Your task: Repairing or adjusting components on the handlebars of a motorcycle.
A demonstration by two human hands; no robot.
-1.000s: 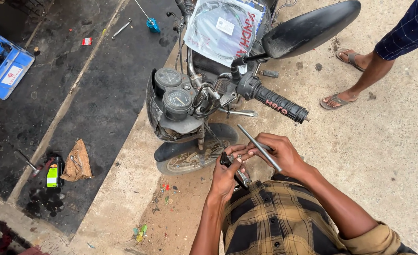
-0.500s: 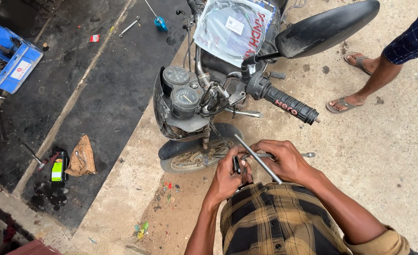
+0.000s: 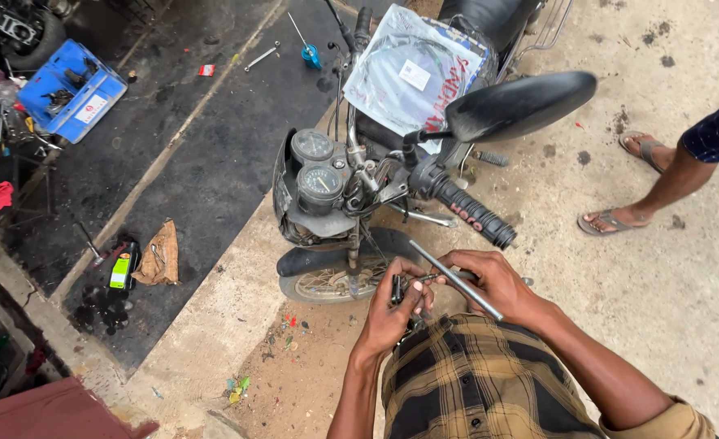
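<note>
My right hand (image 3: 493, 280) grips a long grey metal rod tool (image 3: 455, 280) that slants from upper left to lower right. My left hand (image 3: 396, 305) pinches a small dark part (image 3: 397, 289) against the tool's tip. Both hands are held close together just in front of the front wheel (image 3: 331, 280) of a motorcycle (image 3: 351, 191), below its right handlebar grip (image 3: 473, 215). Twin round gauges (image 3: 314, 167) sit above the wheel. A clear plastic packet (image 3: 416, 77) lies on the tank.
Another person's sandalled feet (image 3: 619, 219) stand at the right. A blue toolbox (image 3: 71, 89), a spanner (image 3: 260, 57) and a blue-handled screwdriver (image 3: 309, 50) lie on the dark floor at the left, with a crumpled brown bag (image 3: 158, 254) and a bottle (image 3: 120, 270) nearby.
The view has shifted, so the motorcycle and my hands sit lower and further right. My hands stay together on the rod tool and small part.
</note>
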